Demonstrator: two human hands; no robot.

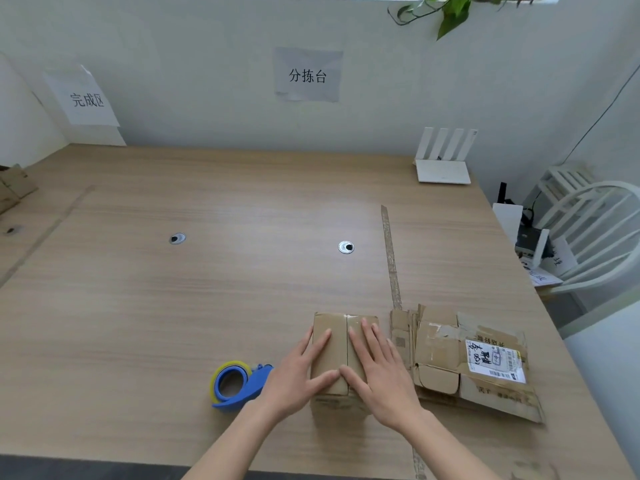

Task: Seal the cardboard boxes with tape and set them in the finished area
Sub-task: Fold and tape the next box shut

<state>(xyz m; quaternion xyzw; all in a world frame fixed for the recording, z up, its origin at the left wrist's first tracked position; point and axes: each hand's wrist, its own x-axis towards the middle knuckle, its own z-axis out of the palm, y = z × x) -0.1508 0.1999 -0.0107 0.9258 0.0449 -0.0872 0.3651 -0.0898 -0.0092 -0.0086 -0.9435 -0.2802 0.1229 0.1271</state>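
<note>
Lying just beside the small cardboard box (341,348) on its right is a stack of flattened cardboard (464,362) bearing a white shipping label (495,362), and just to the box's left stands a blue tape dispenser (239,384) with a roll of clear tape on it, close against the left wrist. A long strip of brown tape (391,254) runs along the wooden table (207,289) from the flattened stack toward the far edge, and two round metal holes (345,247) sit in the tabletop farther back. At the far right corner of the table stands a white router (443,161) with four upright aerials, and off the table's right edge is a white chair (595,230) with small devices and papers on its seat. Two paper signs are fixed to the wall: one with writing above the middle (307,75) and another at the left (86,98), above the end of the table where some brown cardboard (14,188) is cut off by the picture's edge. Green leaves (450,12) hang in at the top, their pot out of sight. The box's near side is blurred and its printing cannot be read; the writing on the chair's papers is too small to make out. The box stands near the front edge of the table, its two top flaps meeting along a centre seam. The left hand (298,372) lies flat on the left flap and the right hand (377,365) flat on the right flap, fingers straight and spread, thumbs nearly meeting at the seam, both pressing down and grasping nothing.
</note>
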